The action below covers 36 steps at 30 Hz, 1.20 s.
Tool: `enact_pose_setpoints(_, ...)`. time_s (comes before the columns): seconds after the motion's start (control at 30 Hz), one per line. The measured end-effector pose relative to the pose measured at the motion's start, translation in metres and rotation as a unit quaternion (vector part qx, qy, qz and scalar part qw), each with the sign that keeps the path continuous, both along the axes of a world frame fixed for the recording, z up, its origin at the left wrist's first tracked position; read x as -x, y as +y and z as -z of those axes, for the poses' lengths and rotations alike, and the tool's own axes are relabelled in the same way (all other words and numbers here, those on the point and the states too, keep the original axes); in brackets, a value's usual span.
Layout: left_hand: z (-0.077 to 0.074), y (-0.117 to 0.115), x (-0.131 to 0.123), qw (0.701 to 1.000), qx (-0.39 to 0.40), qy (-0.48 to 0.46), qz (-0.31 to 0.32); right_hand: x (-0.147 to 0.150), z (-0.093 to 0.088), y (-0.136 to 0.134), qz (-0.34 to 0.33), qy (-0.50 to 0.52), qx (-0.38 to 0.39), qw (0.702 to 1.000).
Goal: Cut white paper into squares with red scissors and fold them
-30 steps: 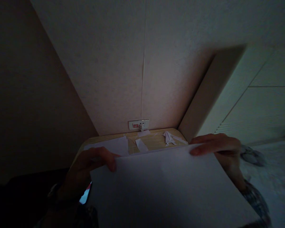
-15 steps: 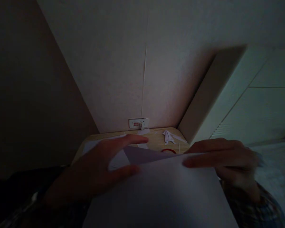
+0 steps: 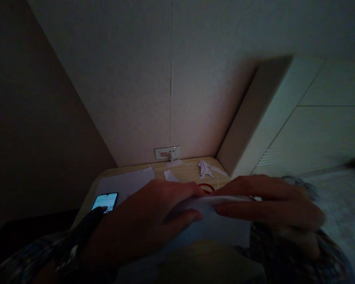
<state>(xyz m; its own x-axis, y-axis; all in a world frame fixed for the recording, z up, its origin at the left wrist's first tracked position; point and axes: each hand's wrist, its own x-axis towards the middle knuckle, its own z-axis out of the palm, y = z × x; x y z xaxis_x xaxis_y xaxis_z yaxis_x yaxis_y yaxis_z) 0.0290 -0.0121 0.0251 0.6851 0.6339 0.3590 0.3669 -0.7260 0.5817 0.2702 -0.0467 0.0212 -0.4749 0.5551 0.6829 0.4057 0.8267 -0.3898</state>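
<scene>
A white sheet of paper (image 3: 225, 230) is bent over on itself in front of me, above a small wooden table (image 3: 192, 172). My left hand (image 3: 142, 223) grips its folded top edge from the left, thumb below and fingers over it. From the right, my right hand (image 3: 269, 203) pinches the same edge. The two sets of fingertips nearly meet at the middle of the fold. The room is very dark.
A lit phone (image 3: 105, 201) lies at the table's left edge beside a flat white sheet (image 3: 127, 183). Paper scraps (image 3: 170, 175), a folded paper figure (image 3: 205, 169) and something red (image 3: 206, 186) lie further back. A wall socket (image 3: 167, 152) sits behind; a white cabinet (image 3: 313, 130) stands at right.
The sheet, held flat a second ago, is now folded over toward me. My left hand crossed over its top edge to meet my right hand. The phone has come into view.
</scene>
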Motion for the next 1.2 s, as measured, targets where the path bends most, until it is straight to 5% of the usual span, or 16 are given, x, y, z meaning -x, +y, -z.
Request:
enact_pose_setpoints(0.33,-0.012,0.001,-0.002,0.991,0.121,0.044,-0.038,-0.005,-0.003,0.005,-0.071,-0.011,0.044,0.996)
enact_pose_setpoints(0.5,-0.008,-0.002,-0.004,0.99,0.105,0.048,-0.077,0.005,0.001,-0.002,0.015,0.092,0.123,0.988)
enact_pose_setpoints(0.67,0.0,-0.001,-0.003,0.992,0.082,0.032,-0.094,0.014,-0.003,0.0,0.111,0.036,0.118,0.986)
enact_pose_setpoints(1.2,0.005,0.0,-0.009,0.976,0.196,-0.072,-0.065,0.021,-0.004,0.001,0.097,0.122,0.19,0.969)
